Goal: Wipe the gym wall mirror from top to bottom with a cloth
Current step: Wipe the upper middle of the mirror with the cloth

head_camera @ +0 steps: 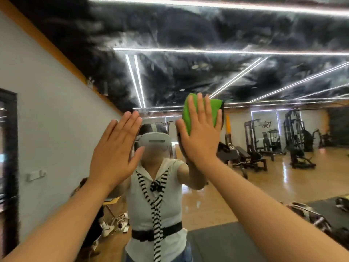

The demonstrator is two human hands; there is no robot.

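Note:
The wall mirror (245, 82) fills the view ahead and reflects the gym and a person wearing a headset. My right hand (200, 133) is raised with straight, spread fingers and presses a folded green cloth (213, 110) flat against the glass near its upper part. My left hand (117, 148) is held up beside it, fingers straight and together, palm toward the mirror; I cannot tell whether it touches the glass. It holds nothing.
A grey wall (47, 110) with a dark door frame (8, 167) stands to the left. The reflection shows weight machines (294, 140), a bench (243, 154), dark floor mats (222, 242) and a wooden floor (283, 182).

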